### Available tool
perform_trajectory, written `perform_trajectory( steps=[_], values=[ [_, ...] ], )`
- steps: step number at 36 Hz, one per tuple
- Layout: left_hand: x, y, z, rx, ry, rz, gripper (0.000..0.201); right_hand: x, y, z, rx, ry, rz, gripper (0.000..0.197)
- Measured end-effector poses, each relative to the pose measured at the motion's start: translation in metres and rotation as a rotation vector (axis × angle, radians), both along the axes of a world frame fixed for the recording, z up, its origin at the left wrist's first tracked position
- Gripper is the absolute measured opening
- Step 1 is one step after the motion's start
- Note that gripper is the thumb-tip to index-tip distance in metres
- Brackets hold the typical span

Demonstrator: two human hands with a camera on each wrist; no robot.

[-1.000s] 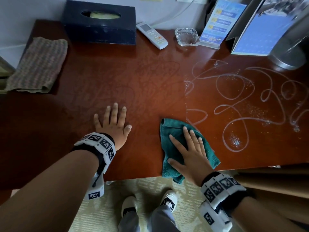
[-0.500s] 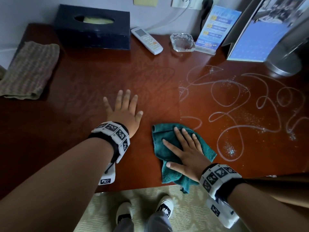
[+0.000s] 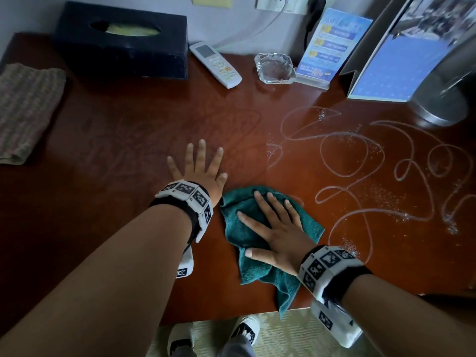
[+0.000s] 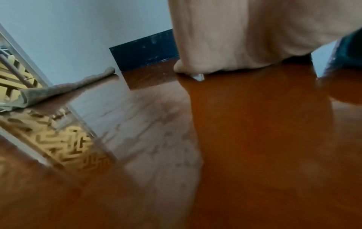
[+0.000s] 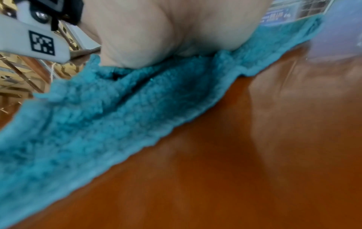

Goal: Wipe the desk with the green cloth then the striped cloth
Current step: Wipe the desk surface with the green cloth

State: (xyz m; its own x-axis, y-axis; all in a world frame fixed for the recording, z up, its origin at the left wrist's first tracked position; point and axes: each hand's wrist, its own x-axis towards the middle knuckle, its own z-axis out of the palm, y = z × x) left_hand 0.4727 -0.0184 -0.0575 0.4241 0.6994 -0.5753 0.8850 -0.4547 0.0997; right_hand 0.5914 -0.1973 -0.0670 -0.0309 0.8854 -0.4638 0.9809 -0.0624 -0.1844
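The green cloth point(image 3: 260, 269) lies crumpled on the red-brown desk point(image 3: 108, 155) near its front edge, one corner hanging over. My right hand point(image 3: 273, 228) presses flat on it with straight spread fingers; in the right wrist view the palm point(image 5: 166, 31) sits on the cloth point(image 5: 98, 116). My left hand point(image 3: 198, 168) rests flat on bare wood just left of it, fingers spread. White looping streaks point(image 3: 360, 161) cover the desk's right half. The striped cloth point(image 3: 23, 109) lies folded at the far left, also seen as the striped cloth point(image 4: 58, 91) in the left wrist view.
Along the back wall stand a dark tissue box point(image 3: 123, 42), a white remote point(image 3: 215, 64), a glass ashtray point(image 3: 274, 68), a blue sign card point(image 3: 332, 47), a calendar point(image 3: 401, 60) and a metal base point(image 3: 443, 96). My shoes point(image 3: 244, 331) show below the desk edge.
The right hand has slid the green cloth leftward and farther onto the desk, away from the front edge. The left hand has moved right and forward, and now lies close to the cloth.
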Motion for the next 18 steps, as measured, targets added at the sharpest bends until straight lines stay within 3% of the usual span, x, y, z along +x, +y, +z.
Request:
perform_trajectory(
  steps=[18],
  values=[
    [0.002,0.003,0.005,-0.060,0.034,0.014,0.056,0.023,0.041,-0.004,0.043,-0.029,0.015,0.060]
  ],
)
